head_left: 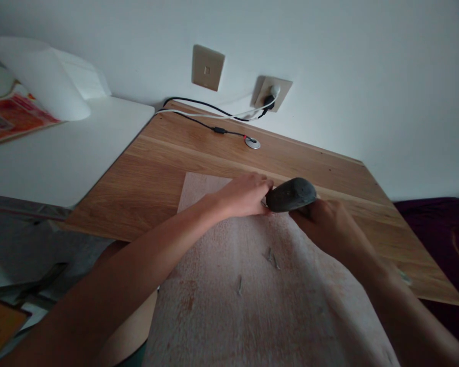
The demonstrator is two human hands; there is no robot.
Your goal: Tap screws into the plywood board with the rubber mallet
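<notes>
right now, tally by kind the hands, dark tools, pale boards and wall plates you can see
Hands: 2, the left hand and the right hand
Dark tools: 1, the dark tool at the right hand
Pale boards: 1, the pale board
Wall plates: 2, the plain plate and the socket plate
Total: 6

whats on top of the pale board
Small metal fasteners lie on the pale board, and the left hand is near its far edge. What lies beneath that hand and the dark tool is hidden.
</notes>
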